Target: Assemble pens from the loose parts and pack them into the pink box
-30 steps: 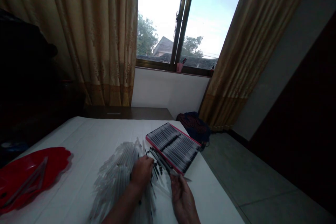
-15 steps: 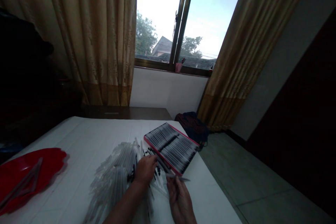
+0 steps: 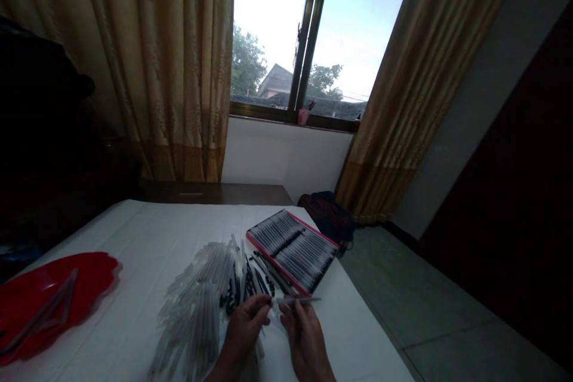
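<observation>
Between the fingertips of my right hand [image 3: 307, 334] lies a slim, pale pen barrel [image 3: 312, 299], held level with its tip pointing right. My left hand [image 3: 246, 322] is closed in a pinch just left of it, gripping a small black pen part [image 3: 269, 303] whose exact kind is too blurred to tell. Beyond my hands are loose black pen parts [image 3: 231, 293], some short and some long. A heap of clear pen barrels [image 3: 201, 304] spreads to the left of my left hand. Past my right hand sits a red-edged tray [image 3: 308, 293] filled with two rows of black-ended pens [image 3: 290, 245].
A red scalloped plate [image 3: 96, 268] at the left holds a few clear strips. Everything rests on a white-covered table [image 3: 147, 227]. Its right edge drops to a tiled floor [image 3: 385, 274], where a dark cloth bundle [image 3: 329, 215] lies near the curtain [image 3: 398, 131].
My left hand has drawn back from the loose black parts and now pinches a small black piece near the barrel. My right hand keeps holding the barrel, almost in place.
</observation>
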### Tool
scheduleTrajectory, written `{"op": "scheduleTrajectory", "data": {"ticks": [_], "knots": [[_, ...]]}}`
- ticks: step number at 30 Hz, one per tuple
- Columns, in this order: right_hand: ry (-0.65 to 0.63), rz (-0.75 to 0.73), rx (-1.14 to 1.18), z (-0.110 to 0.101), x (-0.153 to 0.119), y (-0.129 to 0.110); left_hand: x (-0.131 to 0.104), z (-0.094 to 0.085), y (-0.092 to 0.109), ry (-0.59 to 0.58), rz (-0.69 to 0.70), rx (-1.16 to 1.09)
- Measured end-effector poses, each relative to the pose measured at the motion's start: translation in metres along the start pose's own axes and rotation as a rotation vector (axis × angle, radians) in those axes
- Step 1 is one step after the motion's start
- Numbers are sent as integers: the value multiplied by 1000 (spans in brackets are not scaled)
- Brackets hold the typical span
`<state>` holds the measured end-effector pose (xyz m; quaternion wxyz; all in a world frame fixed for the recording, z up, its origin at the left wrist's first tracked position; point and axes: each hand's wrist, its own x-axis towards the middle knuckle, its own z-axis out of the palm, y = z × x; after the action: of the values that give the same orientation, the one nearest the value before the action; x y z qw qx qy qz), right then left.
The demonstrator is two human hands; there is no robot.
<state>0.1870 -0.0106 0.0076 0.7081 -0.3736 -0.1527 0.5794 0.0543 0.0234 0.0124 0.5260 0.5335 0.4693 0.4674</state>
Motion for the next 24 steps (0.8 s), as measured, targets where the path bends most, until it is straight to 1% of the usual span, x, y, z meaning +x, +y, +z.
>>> {"op": "scheduleTrajectory", "data": {"ticks": [6,10,14,21,24], "knots": [[-23,-20,-79,2,0,2,-2,0,0,20,-18,-8],[-13,-29,-110,4,-1,1,-2,2,-1,6,-13,5],[-1,-53,-153,4,-1,1,-2,0,0,-13,8,42],[2,-129,-329,10,-3,-6,-5,-5,7,-5,33,131],[22,-167,-402,13,-1,-10,-6,-7,10,-4,51,170]]}}
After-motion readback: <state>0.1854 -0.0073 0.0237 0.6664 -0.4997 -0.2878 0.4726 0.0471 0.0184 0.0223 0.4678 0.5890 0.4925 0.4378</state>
